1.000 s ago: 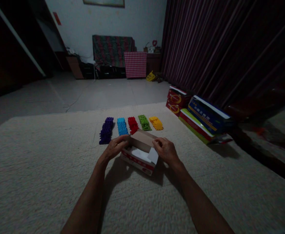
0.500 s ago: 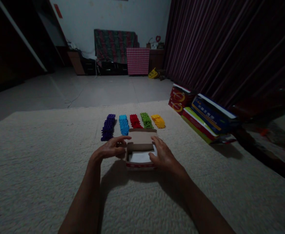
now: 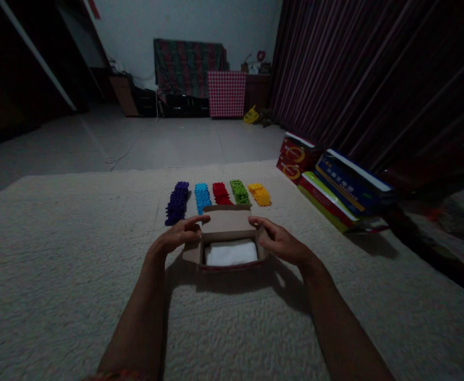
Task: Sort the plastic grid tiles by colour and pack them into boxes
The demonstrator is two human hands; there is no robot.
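A small cardboard box lies open on the cream carpet, its lid folded back and something white inside. My left hand grips the box's left side with fingers curled over the lid's corner. My right hand holds the right side flap, fingers bent around it. Just beyond the box sit five rows of plastic pieces: purple, blue, red, green and yellow.
A pile of flat coloured boxes lies at the right by a dark striped curtain. Beyond the carpet is bare grey floor, with a checked panel and furniture at the far wall.
The box was turned square to me and set flat. Its side flaps were spread, showing the white content. My right hand moved from the front rim to the right flap.
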